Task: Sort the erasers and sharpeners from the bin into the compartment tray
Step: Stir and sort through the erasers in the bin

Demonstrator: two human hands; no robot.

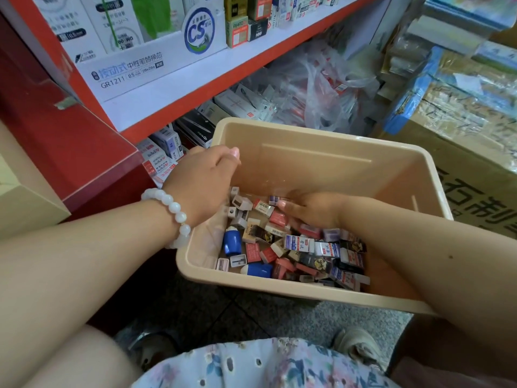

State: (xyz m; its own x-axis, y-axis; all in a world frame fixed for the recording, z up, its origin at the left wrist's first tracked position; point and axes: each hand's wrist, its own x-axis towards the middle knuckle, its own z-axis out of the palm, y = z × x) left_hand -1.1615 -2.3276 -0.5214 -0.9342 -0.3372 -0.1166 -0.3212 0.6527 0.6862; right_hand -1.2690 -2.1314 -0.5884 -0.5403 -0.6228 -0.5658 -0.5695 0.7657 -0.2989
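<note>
A beige bin (321, 163) is seen on the floor below a red shelf (167, 113). Erasers (299, 243) and sharpeners (237, 260) are heaped in its near half. The right hand (310, 210) is laid on the heap, fingers loosely bent; whether anything is held cannot be told. The left hand (201, 180) is curled over the bin's left rim, the heap just below and right of it.

Right hand (310, 210) reaches into the beige bin (321, 163) of erasers (296, 245); left hand (204, 180) grips its rim.
</note>
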